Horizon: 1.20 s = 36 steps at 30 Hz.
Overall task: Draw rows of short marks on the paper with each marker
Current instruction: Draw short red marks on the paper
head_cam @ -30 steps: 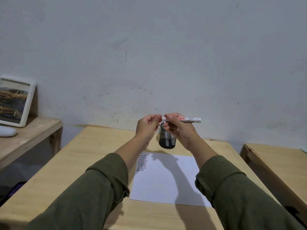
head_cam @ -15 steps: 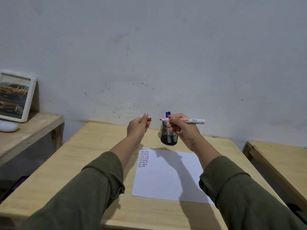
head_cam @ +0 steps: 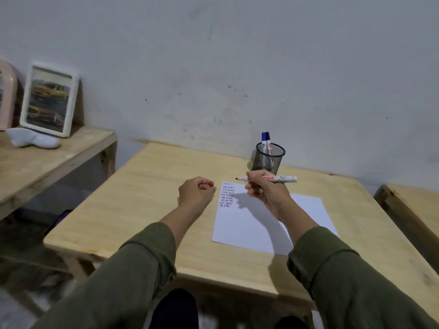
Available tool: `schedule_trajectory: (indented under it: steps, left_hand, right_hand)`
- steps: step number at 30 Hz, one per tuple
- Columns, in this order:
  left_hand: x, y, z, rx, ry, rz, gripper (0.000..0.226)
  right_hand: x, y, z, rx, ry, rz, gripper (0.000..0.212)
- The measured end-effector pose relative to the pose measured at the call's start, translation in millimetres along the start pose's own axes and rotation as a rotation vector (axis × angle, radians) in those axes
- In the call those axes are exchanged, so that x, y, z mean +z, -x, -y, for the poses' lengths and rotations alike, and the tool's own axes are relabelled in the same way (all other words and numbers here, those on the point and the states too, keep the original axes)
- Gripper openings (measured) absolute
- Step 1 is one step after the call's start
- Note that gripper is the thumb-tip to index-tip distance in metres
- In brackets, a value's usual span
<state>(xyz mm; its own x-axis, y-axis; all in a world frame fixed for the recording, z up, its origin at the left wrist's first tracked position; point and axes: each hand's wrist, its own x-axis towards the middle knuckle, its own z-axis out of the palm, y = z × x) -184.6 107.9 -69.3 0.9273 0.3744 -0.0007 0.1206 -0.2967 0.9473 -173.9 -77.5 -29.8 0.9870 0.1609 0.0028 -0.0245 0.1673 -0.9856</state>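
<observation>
My right hand grips a white marker with a red tip, uncapped, held level above the top of the paper with the tip pointing left. A white sheet of paper lies on the wooden table; its top left corner carries several rows of short dark and red marks. My left hand is closed into a fist just left of the paper; the red cap it took off is hidden inside it. A black mesh pen cup behind the paper holds two more markers.
A lower wooden side table at the left holds a white picture frame and a white object. Another wooden surface stands at the right. A grey wall runs behind the tables.
The cap came off the marker into my left hand. Both hands then dropped towards the table, the left one moving away to the left, as my view tilted down.
</observation>
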Motion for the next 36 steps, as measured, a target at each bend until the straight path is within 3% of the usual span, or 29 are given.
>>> schedule_trajectory:
  steps: [8, 18, 26, 32, 36]
  left_hand:
    - [-2.5, 0.7, 19.4, 0.155, -0.259, 0.013, 0.018]
    - [-0.8, 0.8, 27.7, 0.194, -0.349, 0.016, 0.022]
    - [-6.2, 9.4, 23.6, 0.157, -0.360, 0.040, 0.066]
    - [-10.5, 17.4, 23.2, 0.154, -0.343, 0.118, 0.097]
    - [-11.8, 20.4, 26.0, 0.185, -0.391, 0.139, 0.105]
  right_hand:
    - [7.3, 3.4, -24.5, 0.054, 0.033, -0.014, 0.010]
    - [6.2, 7.7, -29.5, 0.075, 0.048, -0.036, 0.009]
    - [11.7, 16.6, -30.1, 0.085, 0.007, -0.057, 0.009]
    - [13.2, 19.4, -33.9, 0.088, 0.124, -0.150, 0.008]
    - [13.2, 19.5, -39.3, 0.069, 0.258, -0.193, 0.004]
